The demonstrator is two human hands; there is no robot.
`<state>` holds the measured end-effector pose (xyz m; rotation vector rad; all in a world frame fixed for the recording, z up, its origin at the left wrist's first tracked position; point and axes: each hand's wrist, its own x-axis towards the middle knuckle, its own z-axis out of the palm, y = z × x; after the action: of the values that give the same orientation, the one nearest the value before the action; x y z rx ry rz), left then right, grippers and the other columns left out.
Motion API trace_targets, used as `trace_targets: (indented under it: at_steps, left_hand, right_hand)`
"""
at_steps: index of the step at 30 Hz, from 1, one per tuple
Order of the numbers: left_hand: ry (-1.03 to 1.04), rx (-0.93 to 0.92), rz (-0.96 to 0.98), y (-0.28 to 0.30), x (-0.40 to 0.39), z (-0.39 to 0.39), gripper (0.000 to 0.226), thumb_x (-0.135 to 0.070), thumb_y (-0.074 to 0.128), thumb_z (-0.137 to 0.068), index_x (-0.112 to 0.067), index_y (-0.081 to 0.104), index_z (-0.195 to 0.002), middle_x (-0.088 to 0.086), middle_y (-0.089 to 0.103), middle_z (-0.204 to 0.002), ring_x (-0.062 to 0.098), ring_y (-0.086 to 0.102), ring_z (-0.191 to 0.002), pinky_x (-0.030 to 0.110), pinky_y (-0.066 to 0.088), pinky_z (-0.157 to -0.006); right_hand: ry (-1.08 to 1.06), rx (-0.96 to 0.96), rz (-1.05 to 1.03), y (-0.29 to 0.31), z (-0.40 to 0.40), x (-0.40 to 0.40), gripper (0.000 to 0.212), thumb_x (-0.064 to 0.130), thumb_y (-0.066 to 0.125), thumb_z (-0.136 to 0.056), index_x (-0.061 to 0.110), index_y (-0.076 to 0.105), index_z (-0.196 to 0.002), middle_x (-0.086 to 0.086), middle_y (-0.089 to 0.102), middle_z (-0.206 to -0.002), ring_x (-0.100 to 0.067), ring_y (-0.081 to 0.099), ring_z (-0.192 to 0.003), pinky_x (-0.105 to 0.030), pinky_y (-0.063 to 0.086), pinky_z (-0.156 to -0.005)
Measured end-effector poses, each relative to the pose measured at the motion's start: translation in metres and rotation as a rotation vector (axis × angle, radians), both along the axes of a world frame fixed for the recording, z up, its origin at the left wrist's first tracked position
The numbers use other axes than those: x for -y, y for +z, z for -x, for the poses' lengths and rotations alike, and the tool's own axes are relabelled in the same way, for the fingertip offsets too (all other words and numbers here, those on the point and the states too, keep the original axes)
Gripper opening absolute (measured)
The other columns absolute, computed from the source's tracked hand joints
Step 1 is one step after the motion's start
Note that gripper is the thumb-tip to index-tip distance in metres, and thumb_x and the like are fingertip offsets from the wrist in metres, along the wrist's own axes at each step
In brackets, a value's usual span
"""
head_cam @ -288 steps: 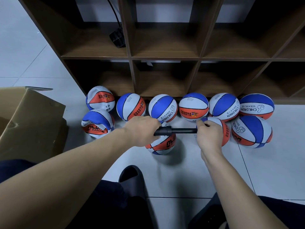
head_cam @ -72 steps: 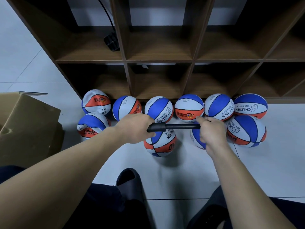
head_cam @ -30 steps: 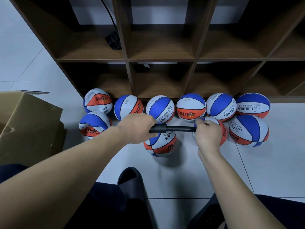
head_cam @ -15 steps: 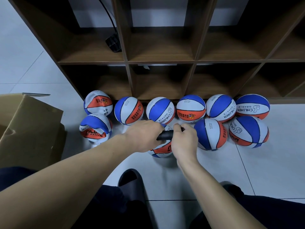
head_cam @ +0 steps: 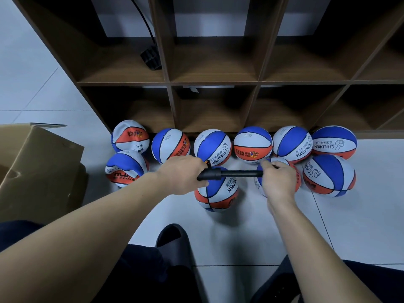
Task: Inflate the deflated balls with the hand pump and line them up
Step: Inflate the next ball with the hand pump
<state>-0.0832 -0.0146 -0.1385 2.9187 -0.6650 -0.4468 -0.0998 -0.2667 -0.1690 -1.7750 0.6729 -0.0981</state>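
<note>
1. Since half a second ago, our right hand (head_cam: pixel 278 181) is pulling back out to the right, so the pump's rod is drawn long again after being pushed nearly home.
2. We are curling our left hand (head_cam: pixel 182 174) tightly around the barrel of the hand pump (head_cam: pixel 220 174), holding it level so the body stays steady against each stroke.
3. We are wrapping our right-hand fingers (head_cam: pixel 267 166) around the handle at the far end of the rod; the handle itself is hidden inside the fist, so we are judging the hold from the curl alone.
4. We are working directly above the ball being filled (head_cam: pixel 216 190), which is sitting on the floor tiles (head_cam: pixel 240 232) just under the barrel. A thin dark line is running from the pump end down over this ball, probably the hose, though where it enters we cannot tell.
5. We are keeping that ball apart from the others, close to our knees, likely so the short hose reaches without strain.
6. Behind it, six balls are sitting in a back row (head_cam: pixel 253 145) against the foot of the wooden shelf unit (head_cam: pixel 214 82), which is stopping them rolling; three more are lying in front of that row.
7. We are leaving the cardboard box (head_cam: pixel 37 169) at our left, near the leftmost balls.
8. We are judging pumping as ongoing, with lining-up of this ball still ahead.
</note>
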Motion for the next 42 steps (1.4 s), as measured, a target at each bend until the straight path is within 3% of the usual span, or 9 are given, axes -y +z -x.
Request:
trace_targets:
  at_steps: [10,15,21,25,29,33,38,42]
  left_hand:
    - [-0.025,0.047,-0.024,-0.004,0.008,0.007,0.023,-0.047,0.063,-0.102,-0.028,0.061,-0.089,-0.005,0.059,-0.073,0.013,0.054,-0.065,0.032,0.043,-0.058]
    - [-0.032,0.069,-0.002,0.000,0.015,0.012,0.022,-0.047,0.064,-0.102,-0.029,0.061,-0.091,-0.005,0.060,-0.073,0.018,0.059,-0.067,0.033,0.047,-0.058]
    - [-0.049,0.097,0.010,0.004,0.026,0.016,0.024,-0.047,0.063,-0.103,-0.030,0.054,-0.088,-0.005,0.057,-0.070,0.021,0.060,-0.068,0.031,0.036,-0.054]
    - [-0.051,0.077,-0.005,0.003,0.026,0.016,0.024,-0.046,0.064,-0.102,-0.028,0.056,-0.089,-0.006,0.056,-0.070,0.016,0.055,-0.065,0.031,0.031,-0.052]
    - [-0.036,0.007,0.006,0.000,0.023,0.013,0.026,-0.048,0.066,-0.100,-0.025,0.062,-0.089,-0.004,0.059,-0.071,0.017,0.059,-0.067,0.031,0.040,-0.054]
    - [-0.005,-0.027,0.021,0.002,0.014,0.007,0.023,-0.048,0.067,-0.100,-0.027,0.064,-0.091,-0.005,0.061,-0.074,0.017,0.060,-0.069,0.033,0.048,-0.059]
    - [0.038,-0.041,0.025,0.008,0.001,-0.001,0.025,-0.045,0.068,-0.099,-0.029,0.060,-0.083,-0.004,0.061,-0.072,0.014,0.058,-0.066,0.029,0.041,-0.056]
    - [0.008,0.017,-0.030,0.006,0.008,0.003,0.021,-0.046,0.066,-0.101,-0.028,0.063,-0.091,-0.005,0.061,-0.074,0.014,0.058,-0.069,0.032,0.048,-0.059]
  right_hand:
    - [-0.024,0.031,0.034,-0.002,0.013,-0.032,0.047,0.021,0.062,-0.101,0.018,0.038,-0.061,0.012,0.035,-0.043,-0.021,0.033,-0.056,-0.034,0.032,-0.058]
    - [0.037,0.063,0.041,0.004,0.020,-0.056,0.041,0.022,0.059,-0.103,0.017,0.044,-0.065,0.006,0.043,-0.056,-0.017,0.038,-0.054,-0.032,0.034,-0.055]
    - [0.116,0.045,0.028,0.010,0.027,-0.075,0.038,0.029,0.057,-0.107,0.015,0.050,-0.071,-0.001,0.053,-0.067,-0.018,0.048,-0.061,-0.033,0.041,-0.057]
    - [0.153,-0.009,-0.016,0.010,0.026,-0.072,0.037,0.029,0.058,-0.106,0.011,0.053,-0.074,-0.003,0.053,-0.065,-0.019,0.048,-0.061,-0.034,0.042,-0.058]
    - [0.211,-0.061,-0.020,0.011,0.018,-0.060,0.038,0.027,0.064,-0.104,0.009,0.054,-0.072,0.002,0.047,-0.059,-0.018,0.043,-0.057,-0.029,0.036,-0.054]
    - [0.133,-0.050,-0.022,0.014,0.006,-0.030,0.040,0.026,0.068,-0.101,0.012,0.051,-0.067,0.008,0.041,-0.049,-0.013,0.036,-0.047,-0.025,0.031,-0.045]
    - [-0.008,0.007,-0.011,0.019,-0.008,0.007,0.040,0.023,0.074,-0.096,-0.010,0.056,-0.082,-0.001,0.040,-0.061,-0.016,0.031,-0.057,-0.031,0.032,-0.059]
    - [-0.030,-0.004,0.009,0.010,-0.004,-0.001,0.046,0.020,0.067,-0.097,0.014,0.041,-0.059,0.012,0.032,-0.047,-0.018,0.029,-0.054,-0.033,0.029,-0.059]
